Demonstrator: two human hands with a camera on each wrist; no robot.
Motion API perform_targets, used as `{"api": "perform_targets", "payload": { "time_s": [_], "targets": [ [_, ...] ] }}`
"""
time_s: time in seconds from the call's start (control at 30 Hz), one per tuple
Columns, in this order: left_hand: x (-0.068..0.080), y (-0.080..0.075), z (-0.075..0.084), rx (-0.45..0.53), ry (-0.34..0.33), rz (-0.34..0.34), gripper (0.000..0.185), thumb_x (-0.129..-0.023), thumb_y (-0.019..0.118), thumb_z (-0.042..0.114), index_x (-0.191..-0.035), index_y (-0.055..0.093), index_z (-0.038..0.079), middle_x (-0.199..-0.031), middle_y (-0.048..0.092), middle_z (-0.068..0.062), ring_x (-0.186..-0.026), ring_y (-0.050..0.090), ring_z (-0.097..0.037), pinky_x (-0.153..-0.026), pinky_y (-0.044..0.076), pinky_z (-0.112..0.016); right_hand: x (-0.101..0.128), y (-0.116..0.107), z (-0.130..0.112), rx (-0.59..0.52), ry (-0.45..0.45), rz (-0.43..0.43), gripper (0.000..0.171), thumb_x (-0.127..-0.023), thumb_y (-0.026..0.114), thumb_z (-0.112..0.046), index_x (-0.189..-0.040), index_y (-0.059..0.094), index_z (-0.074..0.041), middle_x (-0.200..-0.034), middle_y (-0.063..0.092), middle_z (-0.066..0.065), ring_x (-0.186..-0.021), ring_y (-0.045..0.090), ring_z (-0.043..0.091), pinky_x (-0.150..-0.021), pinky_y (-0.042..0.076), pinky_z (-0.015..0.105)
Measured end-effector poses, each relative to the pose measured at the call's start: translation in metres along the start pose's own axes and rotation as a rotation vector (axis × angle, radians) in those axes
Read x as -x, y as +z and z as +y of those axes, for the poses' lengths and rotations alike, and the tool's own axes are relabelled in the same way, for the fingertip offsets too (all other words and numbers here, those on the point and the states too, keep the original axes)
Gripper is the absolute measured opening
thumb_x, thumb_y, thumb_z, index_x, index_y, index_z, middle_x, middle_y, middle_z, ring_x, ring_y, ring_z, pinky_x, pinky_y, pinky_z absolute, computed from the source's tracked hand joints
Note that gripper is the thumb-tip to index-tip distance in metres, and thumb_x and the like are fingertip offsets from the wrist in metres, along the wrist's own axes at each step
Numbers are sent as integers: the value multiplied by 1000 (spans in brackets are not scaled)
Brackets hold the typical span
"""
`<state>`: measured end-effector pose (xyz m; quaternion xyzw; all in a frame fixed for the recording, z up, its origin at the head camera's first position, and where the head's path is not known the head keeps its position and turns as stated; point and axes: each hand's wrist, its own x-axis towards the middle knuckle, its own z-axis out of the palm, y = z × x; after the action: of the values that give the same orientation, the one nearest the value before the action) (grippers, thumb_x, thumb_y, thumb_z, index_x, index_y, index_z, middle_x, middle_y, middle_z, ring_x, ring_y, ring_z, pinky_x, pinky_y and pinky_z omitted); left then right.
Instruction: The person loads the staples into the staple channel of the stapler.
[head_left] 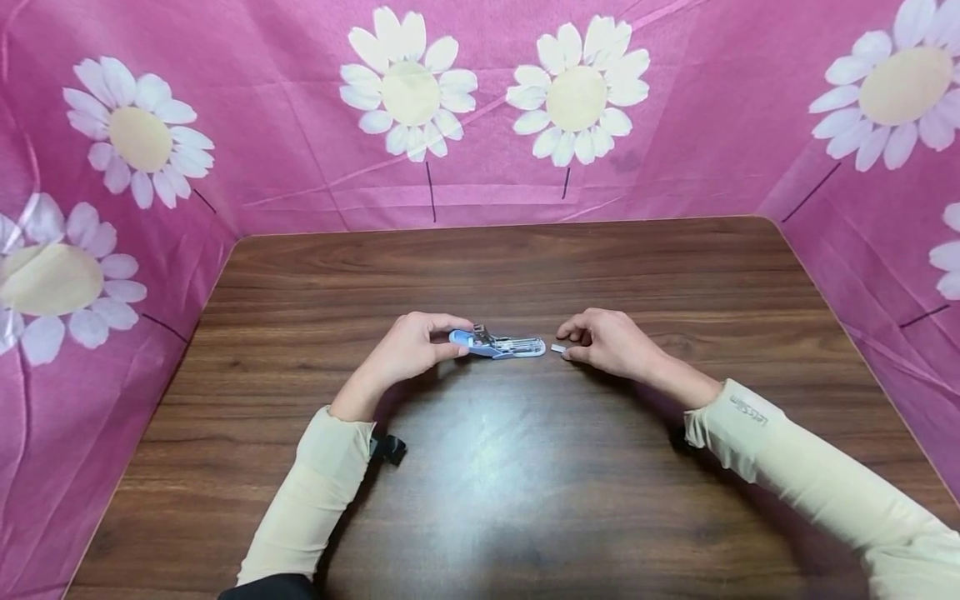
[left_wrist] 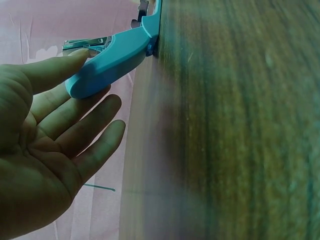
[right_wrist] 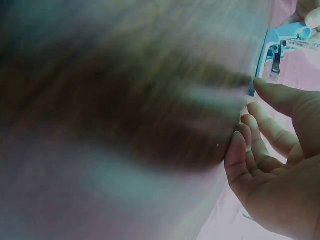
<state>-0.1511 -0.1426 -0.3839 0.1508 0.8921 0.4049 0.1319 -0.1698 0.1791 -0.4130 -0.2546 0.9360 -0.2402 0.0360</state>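
Wood table (head_left: 495, 492), pink daisy cloth (head_left: 480, 108) walling three sides.
Mid-table lies a blue stapler (head_left: 497, 344), opened flat with its staple rail bared; the left hand (head_left: 408, 346) holds its rear end between thumb and fingers, apparently steadying it. Just beyond its front, the right hand (head_left: 609, 342) pinches a small white strip (head_left: 558, 348), probably staples, with nothing between them.

I see a small screened-off recording booth rather than a lived-in room. A dark wood-grain tabletop (head_left: 495, 500) with rounded far corners fills the view, and pink cloth (head_left: 675, 167) printed with large white daisies (head_left: 408, 83) stands as a wall on three sides, creased and hung close against the edges. The only thing on the surface is a small blue stapler (head_left: 497, 343), which suggests desk work.
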Motion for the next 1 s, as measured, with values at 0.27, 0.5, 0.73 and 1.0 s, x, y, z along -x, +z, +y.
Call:
{"api": "perform_targets", "payload": {
  "time_s": [0.27, 0.5, 0.73, 1.0],
  "targets": [
    [0, 0, -1, -7, -6, 3, 32, -86, 75, 29, -118, 72, 24, -113, 73, 2, -95, 62, -10, -92, 49, -37, -2, 3, -6, 44, 12, 10, 15, -79, 80, -21, -91, 73, -16, -81, 67, -2, -77, 62, 12, -75, 48, 36],
    [1, -1, 0, -14, -6, 7, 32, -86, 75, 31, -118, 72, 26, -113, 73, 3, -95, 61, -11, -90, 47, -33, -3, 4, -6, 52, 25, 20, 6, -81, 78, -20, -85, 73, -20, -79, 66, -5, -74, 62, 11, -72, 48, 34],
    [0, -1, -1, -2, -17, 4, 31, -86, 75, 32, -116, 72, 27, -112, 73, 4, -95, 61, -10, -89, 48, -33, -4, 3, -6, 59, 21, 19, 4, -82, 77, -19, -83, 73, -20, -77, 67, -6, -73, 61, 10, -70, 48, 34],
    [-1, -1, -2, -11, -18, -8, 32, -86, 75, 34, -117, 72, 27, -111, 73, 5, -90, 59, -11, -84, 47, -30, -4, -1, -2, 3, 59, 7, 4, -86, 73, -22, -82, 73, -21, -75, 68, -8, -69, 58, 6, -68, 46, 29]
  ]
}}
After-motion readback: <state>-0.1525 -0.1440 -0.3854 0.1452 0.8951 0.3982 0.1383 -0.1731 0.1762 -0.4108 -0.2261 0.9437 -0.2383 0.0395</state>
